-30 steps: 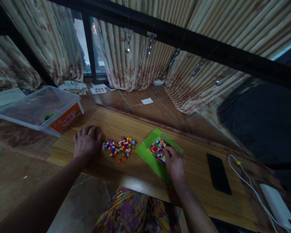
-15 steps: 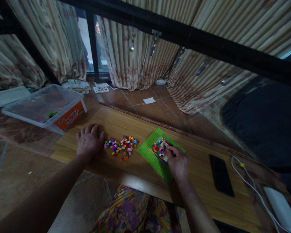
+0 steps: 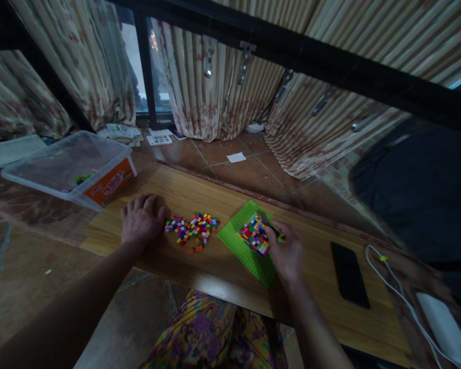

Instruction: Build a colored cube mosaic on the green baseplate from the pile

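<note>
My left hand (image 3: 141,220) lies palm down on the wooden table, fingers spread, holding nothing. Just right of it is a loose pile of small coloured bricks (image 3: 203,225), pink, yellow, red, green and blue, with a few orange ones at the near edge. A green studded baseplate (image 3: 234,238) lies slanted farther right. On it stands a raised block of tightly packed multicoloured bricks (image 3: 254,236). My right hand (image 3: 286,248) is at this block's right edge, thumb and fingers bent together. Whatever is between those fingertips is hidden.
A black phone (image 3: 349,274) lies on the table's right side. Beyond it are a white cable (image 3: 399,292) and a white device (image 3: 443,325). A clear plastic box (image 3: 67,159) with an orange label stands at the left. Striped curtains (image 3: 223,97) hang behind a dark metal bar.
My right hand has shifted slightly right, from the top of the brick block to its right edge, uncovering more of it. My left hand stays in place.
</note>
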Available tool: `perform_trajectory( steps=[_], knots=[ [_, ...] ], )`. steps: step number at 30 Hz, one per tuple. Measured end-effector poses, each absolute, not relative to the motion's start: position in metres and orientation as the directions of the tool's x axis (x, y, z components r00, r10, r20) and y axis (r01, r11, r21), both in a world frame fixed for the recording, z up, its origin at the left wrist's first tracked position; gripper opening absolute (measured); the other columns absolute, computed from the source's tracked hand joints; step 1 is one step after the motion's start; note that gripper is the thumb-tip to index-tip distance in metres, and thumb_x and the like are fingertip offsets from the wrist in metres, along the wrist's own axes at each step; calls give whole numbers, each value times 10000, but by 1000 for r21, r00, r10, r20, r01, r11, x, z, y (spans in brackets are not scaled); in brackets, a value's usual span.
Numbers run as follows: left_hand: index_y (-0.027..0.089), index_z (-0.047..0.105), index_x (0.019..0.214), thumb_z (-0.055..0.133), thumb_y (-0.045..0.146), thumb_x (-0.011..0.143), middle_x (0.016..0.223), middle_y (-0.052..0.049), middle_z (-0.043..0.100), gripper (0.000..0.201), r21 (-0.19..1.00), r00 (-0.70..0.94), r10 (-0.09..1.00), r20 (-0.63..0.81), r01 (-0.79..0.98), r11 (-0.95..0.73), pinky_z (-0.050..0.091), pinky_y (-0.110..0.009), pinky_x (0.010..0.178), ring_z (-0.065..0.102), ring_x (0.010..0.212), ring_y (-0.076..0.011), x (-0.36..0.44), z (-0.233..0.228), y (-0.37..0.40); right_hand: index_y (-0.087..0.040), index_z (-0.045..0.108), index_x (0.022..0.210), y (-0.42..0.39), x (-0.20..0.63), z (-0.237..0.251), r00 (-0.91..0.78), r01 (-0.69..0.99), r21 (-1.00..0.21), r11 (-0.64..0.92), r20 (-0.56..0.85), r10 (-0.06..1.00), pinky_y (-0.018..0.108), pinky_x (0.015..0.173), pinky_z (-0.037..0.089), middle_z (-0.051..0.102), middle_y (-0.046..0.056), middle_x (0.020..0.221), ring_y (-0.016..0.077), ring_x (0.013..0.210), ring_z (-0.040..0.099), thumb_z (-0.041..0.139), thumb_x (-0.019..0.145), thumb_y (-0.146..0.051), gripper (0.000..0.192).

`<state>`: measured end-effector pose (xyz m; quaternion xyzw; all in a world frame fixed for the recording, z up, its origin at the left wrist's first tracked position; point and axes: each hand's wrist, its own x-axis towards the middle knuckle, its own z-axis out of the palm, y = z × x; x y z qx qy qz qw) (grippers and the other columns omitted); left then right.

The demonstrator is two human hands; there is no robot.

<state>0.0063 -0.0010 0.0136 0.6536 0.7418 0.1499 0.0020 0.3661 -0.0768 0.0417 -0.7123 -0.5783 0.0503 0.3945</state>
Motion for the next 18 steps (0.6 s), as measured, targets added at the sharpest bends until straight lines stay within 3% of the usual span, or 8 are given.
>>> perform_trajectory(
  steps=[3,9,18],
  knots=[
    [213,508,1332,359,487,907,1408,-120,495,528,226,-144,969,199,969,97,325,-505,1048,428,1275,-346,6,13,-1,-172,708,986,-70,368,39,318,794,-607,-33,368,874,432,932,425,682,120,1052,263,1028,577,616,806,-534,415],
    [200,513,1334,365,491,903,1395,-125,506,540,223,-137,969,205,971,91,324,-506,1042,436,1259,-352,6,13,-1,-197,721,975,-64,371,31,368,731,-673,-114,248,896,438,926,435,691,103,1031,262,995,599,664,740,-547,425],
    [204,518,1326,368,487,901,1387,-120,513,532,211,-139,967,213,973,93,327,-500,1038,443,1254,-345,6,10,1,-208,734,946,-63,366,24,511,396,-898,-193,41,858,409,835,510,746,60,935,241,869,672,747,655,-487,403]
  ],
)
